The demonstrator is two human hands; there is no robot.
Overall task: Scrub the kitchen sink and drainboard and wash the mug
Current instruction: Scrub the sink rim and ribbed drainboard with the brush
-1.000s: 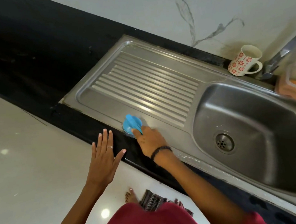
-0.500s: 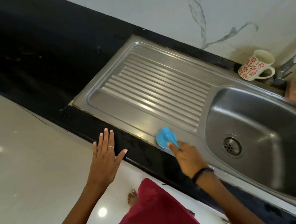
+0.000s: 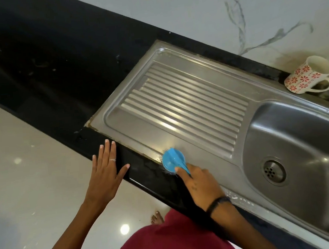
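Counter: I see a long black stone counter (image 3: 49, 61) running from the far left to the near right, with a pale marbled wall (image 3: 189, 11) behind it.
Drainboard: the ribbed stainless steel drainboard (image 3: 178, 111) is set into the counter, left of the basin; nothing stands on its ribs.
Sink: the stainless steel sink basin (image 3: 302, 141) sits at the right, with its round drain strainer (image 3: 272, 171) on the basin's left part; white suds cling to the near rim.
Mug: the white mug with red flower print (image 3: 307, 75) stands upright at the far right on the ledge behind the basin, well apart from both hands, with a metal tap base just beside it.
Right hand: my right hand (image 3: 201, 185) grips the handle of a round blue plastic scrub brush (image 3: 173, 160), pressed on the drainboard's near flat edge.
Left hand: my left hand (image 3: 106, 174) is spread flat, fingers apart, holding nothing, near the counter's front edge, left of the brush.
Floor: glossy pale floor tiles (image 3: 24, 178) lie below, at the left.
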